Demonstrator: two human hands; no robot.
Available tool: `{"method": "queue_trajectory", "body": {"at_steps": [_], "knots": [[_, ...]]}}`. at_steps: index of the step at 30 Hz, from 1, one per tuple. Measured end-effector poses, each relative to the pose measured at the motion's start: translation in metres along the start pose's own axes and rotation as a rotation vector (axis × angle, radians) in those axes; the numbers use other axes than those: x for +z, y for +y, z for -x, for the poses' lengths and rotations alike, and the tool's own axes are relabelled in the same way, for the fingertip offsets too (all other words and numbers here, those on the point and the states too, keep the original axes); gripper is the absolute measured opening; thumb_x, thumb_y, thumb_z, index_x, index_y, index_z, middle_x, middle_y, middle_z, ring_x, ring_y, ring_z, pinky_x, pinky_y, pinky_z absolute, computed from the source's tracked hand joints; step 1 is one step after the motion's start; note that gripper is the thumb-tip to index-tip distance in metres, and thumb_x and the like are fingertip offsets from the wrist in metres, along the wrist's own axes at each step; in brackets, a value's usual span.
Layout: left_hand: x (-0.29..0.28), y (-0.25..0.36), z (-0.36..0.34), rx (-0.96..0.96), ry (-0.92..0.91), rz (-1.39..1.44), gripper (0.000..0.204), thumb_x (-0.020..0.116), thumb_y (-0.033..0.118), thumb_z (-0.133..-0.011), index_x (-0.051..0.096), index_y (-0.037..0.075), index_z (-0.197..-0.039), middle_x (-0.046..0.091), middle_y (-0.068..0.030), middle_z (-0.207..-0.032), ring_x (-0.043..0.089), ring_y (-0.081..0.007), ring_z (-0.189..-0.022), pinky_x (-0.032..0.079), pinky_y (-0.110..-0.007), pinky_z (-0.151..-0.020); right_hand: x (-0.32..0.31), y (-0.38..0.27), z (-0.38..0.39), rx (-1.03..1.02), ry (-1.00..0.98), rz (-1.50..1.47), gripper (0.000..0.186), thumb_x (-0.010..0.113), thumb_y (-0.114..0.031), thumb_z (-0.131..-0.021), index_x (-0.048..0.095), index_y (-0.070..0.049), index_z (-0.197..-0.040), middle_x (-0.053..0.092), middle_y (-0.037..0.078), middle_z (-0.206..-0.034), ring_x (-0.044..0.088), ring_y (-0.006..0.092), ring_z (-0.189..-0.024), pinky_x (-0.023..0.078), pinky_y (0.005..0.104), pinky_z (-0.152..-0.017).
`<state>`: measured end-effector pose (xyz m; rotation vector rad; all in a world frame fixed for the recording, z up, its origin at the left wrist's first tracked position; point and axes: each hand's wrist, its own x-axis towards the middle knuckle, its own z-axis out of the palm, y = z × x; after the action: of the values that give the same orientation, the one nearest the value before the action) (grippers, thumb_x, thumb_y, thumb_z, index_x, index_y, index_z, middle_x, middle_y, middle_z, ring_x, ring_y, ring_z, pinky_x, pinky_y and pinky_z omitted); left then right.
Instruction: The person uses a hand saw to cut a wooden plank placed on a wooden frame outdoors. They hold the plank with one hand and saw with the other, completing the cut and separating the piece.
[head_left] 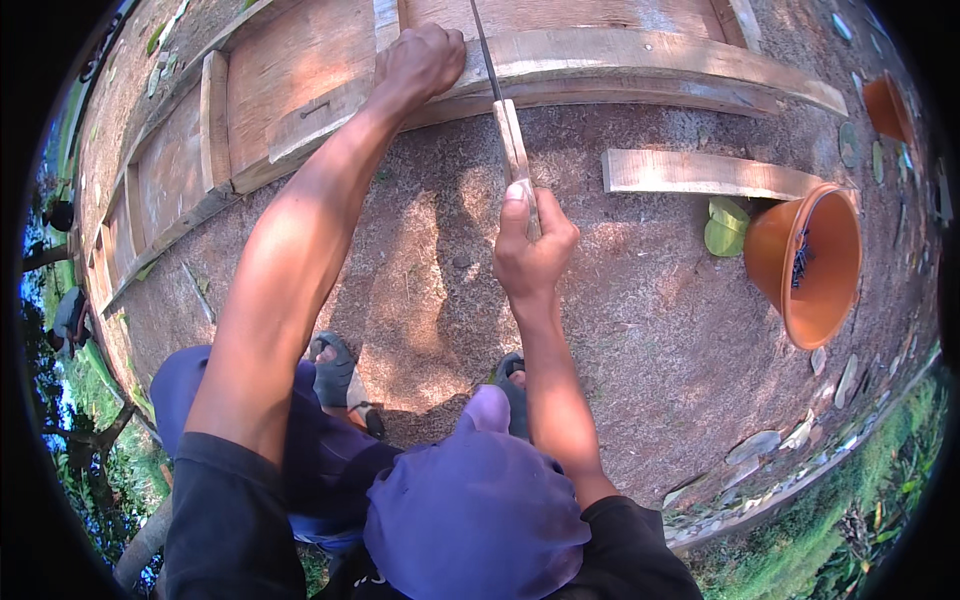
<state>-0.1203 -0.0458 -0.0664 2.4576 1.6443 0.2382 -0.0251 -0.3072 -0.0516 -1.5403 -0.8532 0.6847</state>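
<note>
Up top: blade (485,48) cropped | right hand (532,240) clasped round handle (511,138) | left hand (424,62) curled, grasp hidden

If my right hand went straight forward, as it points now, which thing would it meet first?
Beyond the tool it holds, your right hand would probably meet the near beam; their relative heights are unclear.
</note>
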Motion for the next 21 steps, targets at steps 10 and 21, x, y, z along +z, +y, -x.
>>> {"method": "queue_trajectory", "body": {"at_steps": [10, 21], "knots": [[-0.011, 0.004, 0.009, -0.162, -0.096, 0.053, 0.051, 0.037, 0.034, -0.094, 0.067, -0.006, -0.095, 0.064, -0.0357, -0.105, 0.061, -0.0507, -0.103, 0.046, -0.055, -0.092, -0.086, 0.015, 0.144, 0.109, -0.032, 0.092, 0.034, 0.06, -0.031, -0.09, 0.061, 0.001, -0.077, 0.059, 0.006, -0.058, 0.058, 0.015, -0.05, 0.045, 0.0325, -0.049], [-0.011, 0.006, 0.011, -0.127, -0.099, 0.046, 0.047, 0.037, 0.033, -0.094, 0.067, -0.002, -0.1, 0.064, -0.0305, -0.111, 0.061, -0.0511, -0.101, 0.045, -0.055, -0.095, -0.104, 0.02, 0.151, 0.133, -0.081, 0.074, 0.032, 0.06, -0.029, -0.092, 0.065, 0.002, -0.084, 0.07, 0.01, -0.068, 0.069, 0.0183, -0.061, 0.054, 0.0303, -0.059]]}}
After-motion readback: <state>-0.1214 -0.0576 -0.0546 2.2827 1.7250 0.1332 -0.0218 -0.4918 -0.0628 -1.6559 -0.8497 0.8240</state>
